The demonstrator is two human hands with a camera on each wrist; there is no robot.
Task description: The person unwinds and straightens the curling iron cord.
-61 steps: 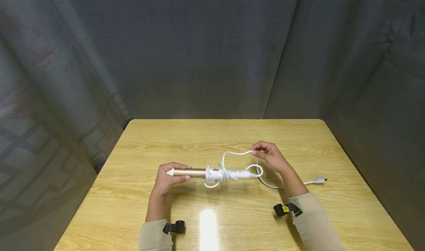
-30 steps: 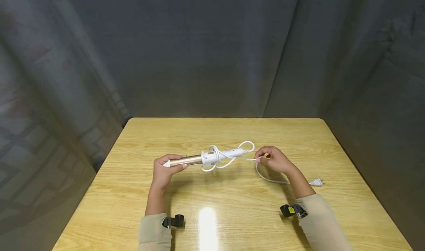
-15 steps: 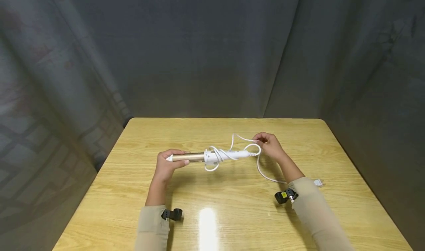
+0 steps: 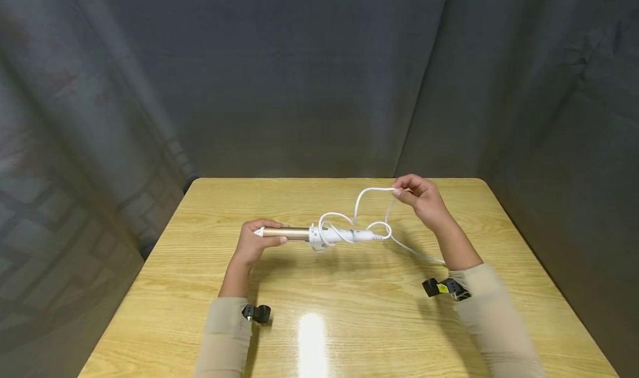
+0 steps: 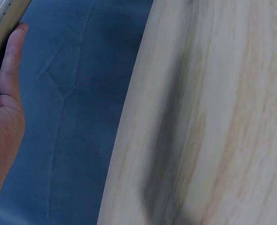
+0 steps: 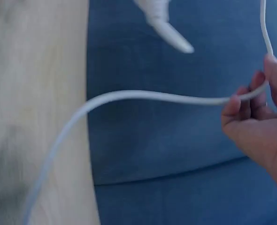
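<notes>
My left hand grips the gold barrel of the curler, fingers curled round it near its pointed white tip, and holds it level above the table, barrel to the left and white handle to the right. In the left wrist view my fingers lie along the barrel at the top left edge of the frame.

My right hand is raised to the right of the curler and farther from me, pinching the cord between thumb and fingertips. In the right wrist view the cord runs across my curled fingertips. From the pinch it arches left and down to the handle, where a few loose loops sit around it. Another stretch leaves the handle end and runs right toward my right forearm.

Dark grey curtains hang behind and on both sides of the table.
</notes>
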